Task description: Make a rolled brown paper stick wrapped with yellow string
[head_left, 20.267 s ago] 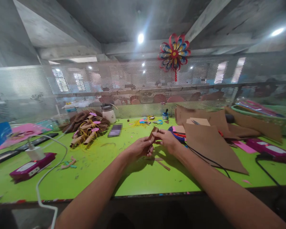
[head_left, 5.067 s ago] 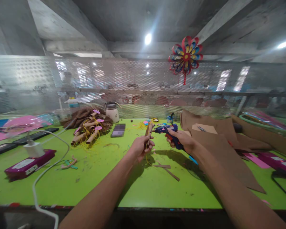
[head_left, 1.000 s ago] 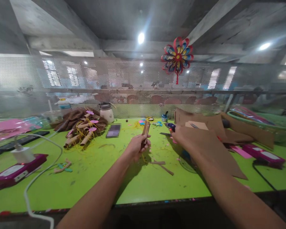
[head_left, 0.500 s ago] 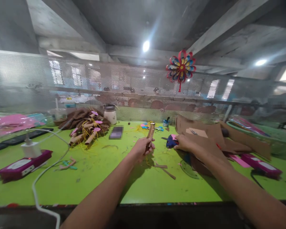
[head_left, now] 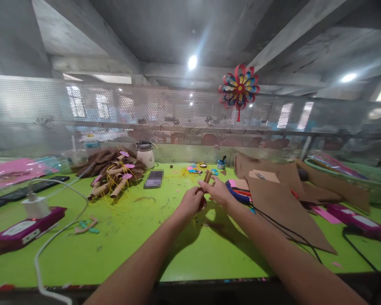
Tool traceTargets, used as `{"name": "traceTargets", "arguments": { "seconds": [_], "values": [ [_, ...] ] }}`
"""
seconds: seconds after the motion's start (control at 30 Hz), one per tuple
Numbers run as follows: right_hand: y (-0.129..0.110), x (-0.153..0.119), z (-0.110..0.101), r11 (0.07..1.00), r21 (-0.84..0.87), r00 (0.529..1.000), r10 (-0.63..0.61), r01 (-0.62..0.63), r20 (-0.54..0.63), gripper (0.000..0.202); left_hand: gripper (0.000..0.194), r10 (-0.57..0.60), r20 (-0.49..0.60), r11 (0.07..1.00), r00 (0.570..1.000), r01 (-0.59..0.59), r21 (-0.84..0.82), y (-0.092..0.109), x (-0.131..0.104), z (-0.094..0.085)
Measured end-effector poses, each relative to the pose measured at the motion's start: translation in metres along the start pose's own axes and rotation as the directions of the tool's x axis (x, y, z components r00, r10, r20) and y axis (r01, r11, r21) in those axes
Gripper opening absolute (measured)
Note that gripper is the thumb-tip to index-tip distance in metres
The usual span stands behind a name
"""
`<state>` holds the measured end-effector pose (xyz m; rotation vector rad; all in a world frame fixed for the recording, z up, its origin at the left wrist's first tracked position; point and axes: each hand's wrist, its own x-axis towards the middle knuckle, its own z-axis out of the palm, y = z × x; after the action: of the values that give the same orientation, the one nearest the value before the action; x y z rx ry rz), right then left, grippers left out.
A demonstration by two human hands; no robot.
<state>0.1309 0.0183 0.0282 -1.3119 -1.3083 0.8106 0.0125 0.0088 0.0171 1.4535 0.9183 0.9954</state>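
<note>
My left hand (head_left: 191,202) is closed around a small brown cardboard roll (head_left: 208,175), whose upper end sticks out above the fingers. My right hand (head_left: 219,190) meets it from the right, its fingers pinched on the same roll just beside the left fingertips. Most of the roll is hidden by both hands. Just right of my right hand lies a blue tool (head_left: 238,195) with a red part and a black cord, which looks like a glue gun. Behind the roll, blue and pink paper scraps (head_left: 195,170) lie with yellow thread.
To the left lies a heap of cardboard tubes (head_left: 117,180) tangled in yellow string, near a phone (head_left: 154,179) and a jar (head_left: 145,154). Cardboard sheets (head_left: 279,207) cover the right side. Purple power strips (head_left: 28,228) sit on either side, with a white cable (head_left: 55,237) at left.
My right hand has left the blue tool and come left to the roll in my left hand. The cardboard sheet and black cord now show more fully on the right.
</note>
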Motion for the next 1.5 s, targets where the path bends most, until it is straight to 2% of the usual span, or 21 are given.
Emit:
{"name": "traceTargets", "arguments": {
  "seconds": [0.1,0.23,0.4,0.5,0.63,0.73,0.87,1.07,1.23,1.37,1.5],
  "values": [
    [0.005,-0.001,0.009,0.999,0.011,0.998,-0.032,0.032,-0.06,0.037,0.014,0.037,-0.011,0.997,0.999,-0.036,0.07,-0.004,0.002,0.002],
    [0.01,0.003,0.006,0.998,0.033,0.993,-0.053,0.056,-0.11,0.033,0.014,0.067,-0.021,0.991,0.998,-0.065,0.114,-0.003,0.0,0.005],
    [0.01,0.001,-0.001,0.969,0.248,0.999,0.023,-0.017,-0.023,0.031,0.012,-0.026,-0.043,0.999,0.999,0.027,0.044,0.002,-0.004,0.005],
    [0.012,0.001,-0.004,0.959,0.283,1.0,0.012,-0.012,0.003,0.028,0.01,-0.087,-0.038,0.995,0.995,0.085,-0.054,0.003,-0.005,0.005],
    [0.016,0.004,-0.007,0.961,0.273,0.999,-0.042,0.044,-0.015,0.03,0.005,-0.113,0.005,0.989,0.994,0.113,-0.098,0.005,-0.007,0.004],
    [0.018,0.005,-0.008,0.966,0.239,0.995,-0.089,0.098,-0.048,0.034,0.02,-0.124,0.048,0.987,0.991,0.128,-0.092,0.004,-0.007,0.003],
    [0.017,0.004,-0.01,0.97,0.203,0.991,-0.132,0.137,-0.034,0.038,0.039,-0.125,0.108,0.987,0.986,0.135,-0.092,0.002,-0.005,-0.001],
    [0.014,0.001,-0.01,0.975,0.174,0.99,-0.137,0.139,-0.026,0.048,0.031,-0.111,0.072,0.994,0.991,0.112,-0.01,0.001,-0.005,-0.002],
    [0.019,0.003,-0.011,0.975,0.094,0.979,-0.198,0.201,-0.038,0.051,0.029,-0.063,0.066,0.996,0.996,0.059,0.068,0.003,-0.008,0.0],
    [0.027,0.005,-0.008,0.968,0.019,0.967,-0.249,0.25,-0.057,0.051,0.029,-0.109,0.1,0.994,0.989,0.107,0.021,0.003,-0.007,0.0],
    [0.026,0.002,-0.005,0.963,0.076,0.966,-0.253,0.257,-0.061,0.053,0.029,-0.133,0.118,0.986,0.984,0.143,-0.081,-0.001,-0.002,-0.003]
  ]
}}
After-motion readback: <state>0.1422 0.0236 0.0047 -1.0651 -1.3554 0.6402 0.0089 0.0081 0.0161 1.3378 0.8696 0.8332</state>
